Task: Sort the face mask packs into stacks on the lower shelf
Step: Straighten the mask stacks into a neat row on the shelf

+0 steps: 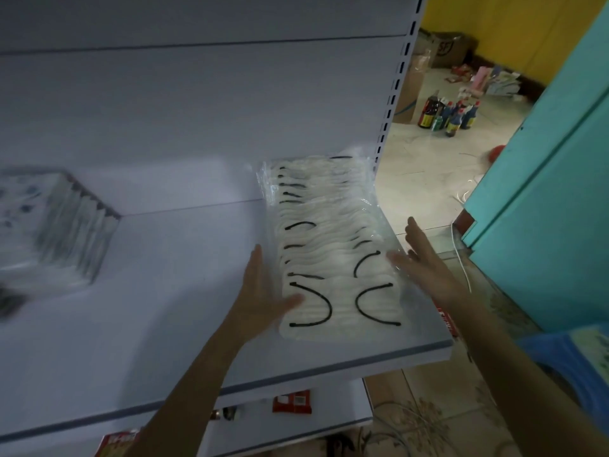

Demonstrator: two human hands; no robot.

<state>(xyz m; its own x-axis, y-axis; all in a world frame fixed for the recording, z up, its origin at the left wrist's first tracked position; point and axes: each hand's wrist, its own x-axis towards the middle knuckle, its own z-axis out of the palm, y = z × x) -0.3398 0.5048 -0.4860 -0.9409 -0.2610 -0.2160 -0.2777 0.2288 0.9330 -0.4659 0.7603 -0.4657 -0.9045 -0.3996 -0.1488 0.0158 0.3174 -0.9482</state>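
A row of clear plastic packs of white face masks [324,239] with black ear loops lies overlapped on the right end of the white shelf [158,291], running from the back panel to the front edge. My left hand [263,301] lies flat with straight fingers against the left side of the row, its thumb on the nearest pack. My right hand [425,258] is open at the right side, its fingers touching the plastic edge.
A blurred stack of patterned packs [52,225] sits at the shelf's left. Red packets [291,402] lie on the shelf below. Bottles [448,115] and cardboard boxes [445,49] stand on the tiled floor to the right, beside a turquoise cabinet [543,192].
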